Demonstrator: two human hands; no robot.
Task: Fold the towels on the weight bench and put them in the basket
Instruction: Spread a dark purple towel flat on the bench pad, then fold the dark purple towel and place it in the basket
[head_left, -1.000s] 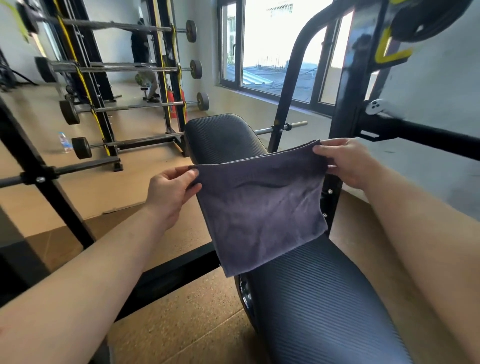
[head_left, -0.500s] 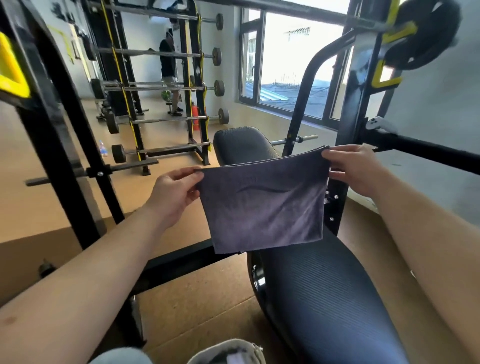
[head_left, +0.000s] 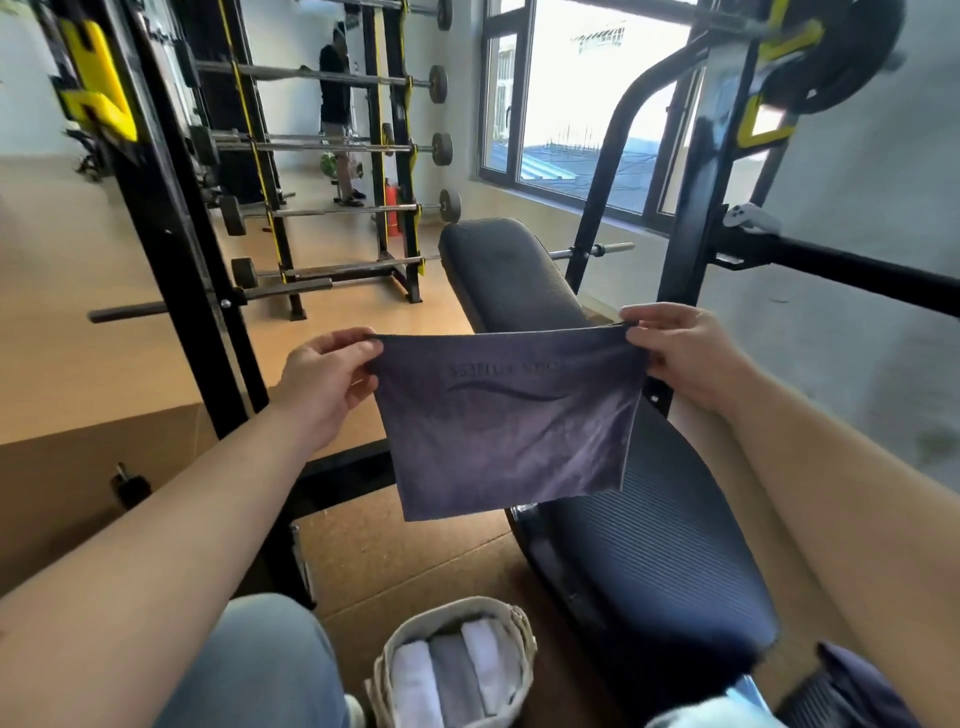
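— Gym floor in tan boards, barbell rack at the back, bright window beyond it, and the black weight bench right in front. What have we got?

— A dark grey towel up in the air over the bench, hanging clear of the pad. The left hand pinches the top left corner between thumb and fingers. The right hand pinches the top right, and the top edge is drawn taut between them.

— Folded once already?

— I'd judge so. It hangs short and wide, and the printed logo reads back to front. One more fold to go, by my reckoning.

— So how do you do it well?

— Hold that top edge tight and bring one corner straight across to meet the other. Match the corners before letting go of anything. The bottom edge runs a little slanted, so square it up first, or lay it on the pad and smooth it flat.

— And the basket?

— The basket sits on the floor by the knee, left of the bench and well below the towel. White and grey folded towels stand in a row inside. This one needs to end up narrow to slot in beside them.

— Anything left over?

— A dark cloth lies at the bench's near end. It may be another towel, but I can't tell.
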